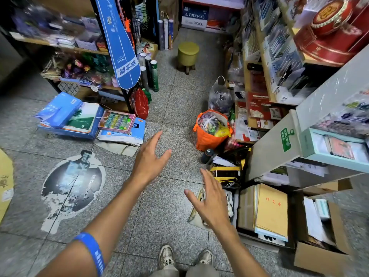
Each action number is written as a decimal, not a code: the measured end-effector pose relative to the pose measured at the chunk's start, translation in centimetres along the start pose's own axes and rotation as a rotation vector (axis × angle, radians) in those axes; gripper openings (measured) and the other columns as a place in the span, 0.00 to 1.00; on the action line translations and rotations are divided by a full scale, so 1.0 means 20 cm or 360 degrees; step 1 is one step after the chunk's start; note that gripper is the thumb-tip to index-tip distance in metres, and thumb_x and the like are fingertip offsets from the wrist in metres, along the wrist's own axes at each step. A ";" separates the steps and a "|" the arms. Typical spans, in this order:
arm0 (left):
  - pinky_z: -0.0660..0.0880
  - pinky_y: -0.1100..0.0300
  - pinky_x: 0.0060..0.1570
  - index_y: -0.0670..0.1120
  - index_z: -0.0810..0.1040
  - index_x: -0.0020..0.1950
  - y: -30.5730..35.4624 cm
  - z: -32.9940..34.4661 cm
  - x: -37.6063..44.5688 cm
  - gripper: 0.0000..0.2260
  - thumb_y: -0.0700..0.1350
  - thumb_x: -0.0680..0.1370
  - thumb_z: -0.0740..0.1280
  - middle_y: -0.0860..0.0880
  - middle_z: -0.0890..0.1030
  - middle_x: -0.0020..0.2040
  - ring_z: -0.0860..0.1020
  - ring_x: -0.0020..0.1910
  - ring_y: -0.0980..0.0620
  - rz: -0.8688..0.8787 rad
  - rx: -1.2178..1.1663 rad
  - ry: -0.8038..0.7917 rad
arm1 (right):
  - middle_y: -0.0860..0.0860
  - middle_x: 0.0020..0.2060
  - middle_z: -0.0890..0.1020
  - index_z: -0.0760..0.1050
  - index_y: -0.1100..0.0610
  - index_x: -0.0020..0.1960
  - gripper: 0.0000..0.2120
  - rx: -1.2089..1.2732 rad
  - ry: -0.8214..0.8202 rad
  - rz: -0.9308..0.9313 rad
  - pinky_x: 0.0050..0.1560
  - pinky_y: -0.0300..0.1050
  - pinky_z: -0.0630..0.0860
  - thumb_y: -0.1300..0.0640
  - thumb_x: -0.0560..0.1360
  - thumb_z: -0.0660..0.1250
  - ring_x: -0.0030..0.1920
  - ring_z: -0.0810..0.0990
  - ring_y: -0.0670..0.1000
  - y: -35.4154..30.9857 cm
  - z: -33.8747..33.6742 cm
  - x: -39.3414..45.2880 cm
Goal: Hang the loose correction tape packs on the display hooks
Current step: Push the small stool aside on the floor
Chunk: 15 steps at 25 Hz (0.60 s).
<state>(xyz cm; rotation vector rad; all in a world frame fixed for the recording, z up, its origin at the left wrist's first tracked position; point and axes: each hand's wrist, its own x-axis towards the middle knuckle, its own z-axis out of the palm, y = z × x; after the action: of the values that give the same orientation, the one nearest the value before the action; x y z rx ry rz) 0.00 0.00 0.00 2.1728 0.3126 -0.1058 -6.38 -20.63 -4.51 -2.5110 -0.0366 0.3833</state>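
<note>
At the top centre of the frame a white and blue carton point(194, 17) reads "CHEN MING", and a long blue board point(119, 45) leaning down from the upper left carries white Chinese characters and a code that looks like "HP654", though the small print is hard to read. On the floor at left, a stack of blue packs and books point(67, 118) shows a "6" on a green cover, beside a pink box of coloured items point(116, 120) resting on booklets marked "12". A worn round floor sticker point(71, 186) at lower left bears fragmentary letters, too scuffed to read. At lower right, a brown paper pad point(272, 211) in a cardboard box has red Chinese characters on its cover, and the grey shelf end point(279, 148) above it carries a green sticker. A black and yellow bag point(226, 172) near the centre right shows partial lettering "SKY". Both hands are held out over the speckled floor tiles with fingers straight and spread, holding nothing: the left hand point(151, 156) at centre, the right hand point(209, 198) lower and to its right, palms turned toward each other. No correction tape packs can be picked out; the packaged goods on the right-hand shelves are too blurred to identify. An orange bag point(211, 130) of wrapped items stands beyond the hands at centre right.
</note>
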 end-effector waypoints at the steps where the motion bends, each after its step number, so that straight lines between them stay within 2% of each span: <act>1: 0.64 0.44 0.71 0.56 0.58 0.78 0.03 -0.02 0.05 0.31 0.55 0.77 0.67 0.49 0.65 0.77 0.64 0.74 0.49 0.0122 0.0094 0.0089 | 0.43 0.78 0.54 0.47 0.42 0.78 0.42 -0.0051 0.0086 -0.0071 0.76 0.55 0.55 0.26 0.72 0.55 0.78 0.53 0.46 -0.04 -0.01 0.03; 4: 0.56 0.47 0.75 0.53 0.55 0.79 0.13 -0.05 0.18 0.35 0.59 0.77 0.65 0.48 0.62 0.78 0.60 0.76 0.49 0.0400 0.0387 0.0282 | 0.44 0.79 0.50 0.44 0.42 0.78 0.44 -0.0216 0.0216 -0.0169 0.77 0.55 0.53 0.24 0.70 0.53 0.78 0.50 0.48 -0.10 -0.04 0.12; 6: 0.53 0.48 0.76 0.53 0.52 0.80 0.13 -0.03 0.28 0.37 0.62 0.76 0.64 0.48 0.61 0.78 0.59 0.77 0.49 0.0489 0.0526 0.0335 | 0.44 0.79 0.48 0.43 0.43 0.78 0.45 -0.0244 0.0224 -0.0183 0.77 0.55 0.52 0.24 0.70 0.53 0.78 0.48 0.49 -0.13 -0.05 0.19; 11: 0.53 0.41 0.75 0.54 0.49 0.80 0.19 0.01 0.63 0.40 0.65 0.74 0.63 0.47 0.57 0.80 0.55 0.78 0.47 0.0455 0.0619 0.0322 | 0.45 0.79 0.49 0.43 0.43 0.78 0.47 -0.0220 0.0184 -0.0153 0.76 0.55 0.54 0.22 0.68 0.53 0.78 0.50 0.51 -0.12 -0.07 0.49; 15: 0.52 0.40 0.75 0.54 0.45 0.80 0.24 0.08 1.01 0.42 0.66 0.74 0.63 0.46 0.53 0.80 0.53 0.79 0.47 0.0398 0.0695 0.0251 | 0.46 0.79 0.49 0.41 0.44 0.79 0.50 -0.0234 0.0155 -0.0126 0.76 0.55 0.54 0.19 0.66 0.49 0.79 0.49 0.51 -0.04 -0.10 0.85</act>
<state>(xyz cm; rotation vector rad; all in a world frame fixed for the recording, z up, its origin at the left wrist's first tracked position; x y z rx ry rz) 20.76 -0.23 -0.92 2.6411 0.1084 0.1531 10.61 -19.14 -6.92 -2.6603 -0.1295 0.2331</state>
